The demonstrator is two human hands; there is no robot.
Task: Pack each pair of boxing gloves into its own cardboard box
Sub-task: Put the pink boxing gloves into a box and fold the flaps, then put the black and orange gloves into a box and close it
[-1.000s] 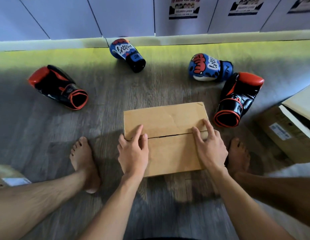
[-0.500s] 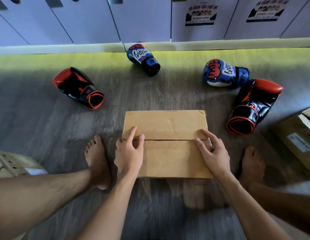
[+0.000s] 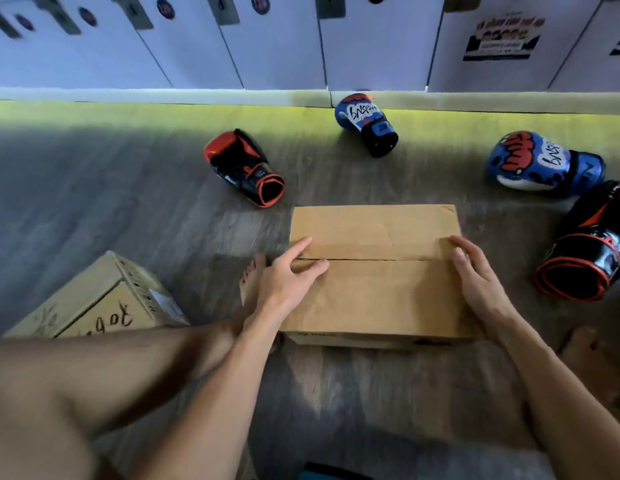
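Head view: a plain brown cardboard box (image 3: pixel 374 289) sits on the grey wood-look floor (image 3: pixel 128 209) directly in front of the person. Its two top flaps are folded down and meet in a dark seam running left to right, so nothing inside can be seen.

The left hand (image 3: pixel 288 275) lies on the box's left end at the seam with fingers stretched out flat, gripping nothing. The right hand (image 3: pixel 475 275) rests along the right end of the top, fingers relaxed against the cardboard, also holding nothing.

All four gloves lie loose on the floor outside the box:
- A black-and-red glove (image 3: pixel 242 166) is beyond the box's far left corner, cuff opening turned toward the box.
- A blue glove (image 3: pixel 365 123) with white and red graphics lies near the white lockers (image 3: pixel 284 46).
- A second blue glove (image 3: pixel 540 162) is far right.
- Just beside it, the other black-and-red glove (image 3: pixel 585 244) lies to the right of the box.

A second, printed cardboard box (image 3: pixel 94 299) stands at the left, beside the person's leg; its contents are not visible. A bare foot (image 3: pixel 253 278) rests by the left hand.
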